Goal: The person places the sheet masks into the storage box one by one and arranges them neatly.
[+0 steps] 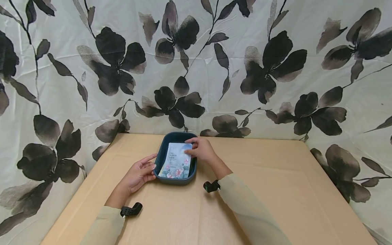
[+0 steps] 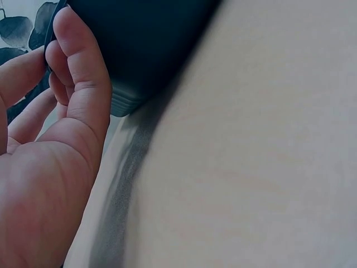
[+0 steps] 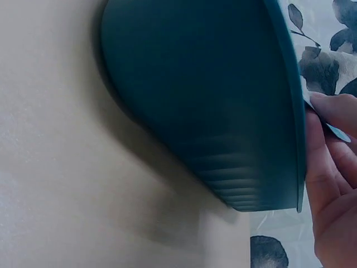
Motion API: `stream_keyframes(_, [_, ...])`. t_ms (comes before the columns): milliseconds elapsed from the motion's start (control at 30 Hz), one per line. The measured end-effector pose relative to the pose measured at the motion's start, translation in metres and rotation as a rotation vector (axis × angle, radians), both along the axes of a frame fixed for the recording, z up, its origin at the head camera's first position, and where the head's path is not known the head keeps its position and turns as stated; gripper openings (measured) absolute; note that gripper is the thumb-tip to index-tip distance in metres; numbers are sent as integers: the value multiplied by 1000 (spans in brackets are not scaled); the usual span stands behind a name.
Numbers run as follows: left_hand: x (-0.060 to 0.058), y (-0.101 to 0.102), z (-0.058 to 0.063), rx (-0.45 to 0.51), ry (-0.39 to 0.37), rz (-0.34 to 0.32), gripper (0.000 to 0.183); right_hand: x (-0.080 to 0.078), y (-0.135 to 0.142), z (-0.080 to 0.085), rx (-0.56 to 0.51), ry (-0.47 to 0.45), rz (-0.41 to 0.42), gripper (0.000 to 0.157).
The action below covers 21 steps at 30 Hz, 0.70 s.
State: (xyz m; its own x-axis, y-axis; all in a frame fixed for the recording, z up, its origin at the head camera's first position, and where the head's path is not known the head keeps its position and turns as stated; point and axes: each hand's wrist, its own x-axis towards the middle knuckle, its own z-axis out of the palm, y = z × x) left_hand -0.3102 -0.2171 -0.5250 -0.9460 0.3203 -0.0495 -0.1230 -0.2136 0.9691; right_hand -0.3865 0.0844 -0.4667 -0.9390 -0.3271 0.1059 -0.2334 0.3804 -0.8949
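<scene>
A dark teal plastic bin [image 1: 175, 181] with rounded corners stands on the table. In it lies a flat, light blue packet [image 1: 175, 161] printed with pink flowers and small lettering. At the bin's left side, my left hand [image 1: 139, 175] grips the rim; the left wrist view shows the thumb and fingers on either side of the bin's edge [image 2: 148, 50]. My right hand [image 1: 202, 150] reaches over the right rim and pinches the packet's upper right part. Thin and slightly bent, the packet's corner [image 3: 338, 133] shows between thumb and fingers in the right wrist view.
The tan table [image 1: 260, 177] extends to both sides of the bin and toward me. Behind it hangs a white cloth [image 1: 214, 78] with dark flowers. Each wrist wears a black band, one on the left [image 1: 131, 210] and one on the right [image 1: 211, 186].
</scene>
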Motion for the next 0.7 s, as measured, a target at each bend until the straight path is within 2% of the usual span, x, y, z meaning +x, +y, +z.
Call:
stream_keyframes(133, [1, -1, 0, -2, -3, 4, 66, 0, 1, 1, 35, 0, -1, 42])
stream_keyframes(367, [2, 0, 2, -15, -19, 21, 67, -2, 1, 1, 10, -32, -25, 40])
stream_keyframes(600, [2, 0, 1, -2, -7, 0, 69, -1, -1, 4, 69, -42, -63, 36])
stream_keyframes(700, [1, 0, 0, -5, -12, 11, 68, 0, 0, 7, 87, -44, -63, 36])
